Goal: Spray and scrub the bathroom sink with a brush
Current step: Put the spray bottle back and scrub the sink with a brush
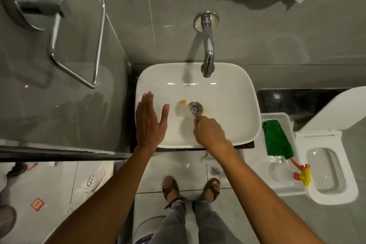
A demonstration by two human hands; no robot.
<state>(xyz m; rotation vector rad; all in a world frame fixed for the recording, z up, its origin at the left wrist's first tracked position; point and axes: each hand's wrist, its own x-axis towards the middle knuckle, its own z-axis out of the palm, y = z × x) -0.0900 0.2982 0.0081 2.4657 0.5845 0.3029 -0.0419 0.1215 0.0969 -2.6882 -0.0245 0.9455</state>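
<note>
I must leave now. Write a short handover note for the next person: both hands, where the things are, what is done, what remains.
Left hand: open, flat over the left rim of the sink, holding nothing.
Right hand: closed on a thin, blurred item whose tip is by the drain; I cannot tell what it is.
Spray bottle lies in the white tray to the right, under a green cloth.
Orange stains remain beside the drain; scrubbing is not finished.

right hand (210, 132) brushing sink (237, 89), left hand (149, 119) flat
</note>
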